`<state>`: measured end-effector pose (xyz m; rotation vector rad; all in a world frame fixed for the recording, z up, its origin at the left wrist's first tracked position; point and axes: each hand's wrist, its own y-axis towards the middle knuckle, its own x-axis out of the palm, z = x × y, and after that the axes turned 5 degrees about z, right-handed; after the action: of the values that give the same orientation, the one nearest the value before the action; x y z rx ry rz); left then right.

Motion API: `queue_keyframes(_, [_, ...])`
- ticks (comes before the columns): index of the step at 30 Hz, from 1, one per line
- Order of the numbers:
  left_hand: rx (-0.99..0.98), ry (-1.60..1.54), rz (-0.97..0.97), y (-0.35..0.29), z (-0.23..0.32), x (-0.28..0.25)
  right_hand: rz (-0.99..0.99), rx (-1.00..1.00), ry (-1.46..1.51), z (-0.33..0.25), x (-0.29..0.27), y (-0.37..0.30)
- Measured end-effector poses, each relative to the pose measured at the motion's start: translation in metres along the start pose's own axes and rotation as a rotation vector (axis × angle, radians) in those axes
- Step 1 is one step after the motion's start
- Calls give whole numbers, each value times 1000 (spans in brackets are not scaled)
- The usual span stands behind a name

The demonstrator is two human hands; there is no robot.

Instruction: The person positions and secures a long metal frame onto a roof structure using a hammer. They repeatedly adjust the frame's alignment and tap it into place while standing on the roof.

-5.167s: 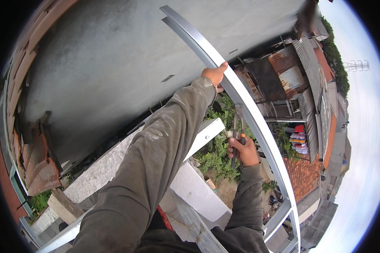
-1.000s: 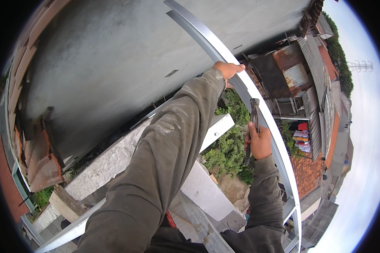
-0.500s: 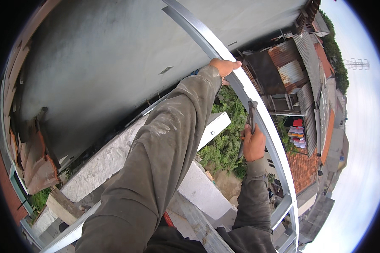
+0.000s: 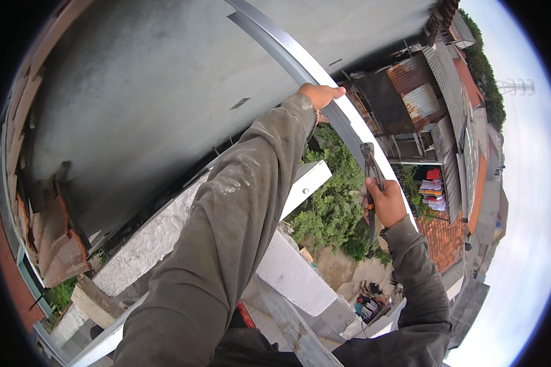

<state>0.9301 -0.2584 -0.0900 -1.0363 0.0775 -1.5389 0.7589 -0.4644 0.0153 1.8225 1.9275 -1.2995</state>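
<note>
A long silvery metal channel (image 4: 347,127) runs from the top of the view down past both my hands, bowed by the lens. My left hand (image 4: 323,96), at the end of an outstretched arm, grips the channel, thumb lying over its bright upper face and fingers partly hidden below. Closer to me, my right hand (image 4: 387,203) is wrapped round the handles of dark metal pincers (image 4: 371,168) with a bit of orange on the grip. Their head lies at the channel's inner edge; whether the jaws bite on it I cannot tell.
I am high above ground. Below are a rough white masonry ledge (image 4: 297,275), a white metal beam end (image 4: 306,188) with a bolt, and green shrubs (image 4: 333,202). A tall grey wall (image 4: 165,79) stands left; rusty sheet roofs (image 4: 419,92) lie right. A grey metal bar (image 4: 291,327) crosses near me.
My right hand has shifted right and slightly down with the pincers, their handles swinging right while the head stays near the channel. My right elbow has moved outward. The left hand keeps its hold.
</note>
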Motion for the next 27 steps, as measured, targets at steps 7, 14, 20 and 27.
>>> queue_keyframes(7, [13, 12, 19, -5, 0, 3, 270, -193, -80, 25, 48, 0])
queue_keyframes(14, [4, 20, 2, 2, -1, -1, 443, -402, -407, 28, 67, 18])
queue_keyframes(20, [12, 31, -19, 1, -2, -2, 570, -491, -499, 22, 83, 32])
queue_keyframes(27, [19, 25, -21, -11, 2, -1, 380, -264, -220, 7, 78, 33])
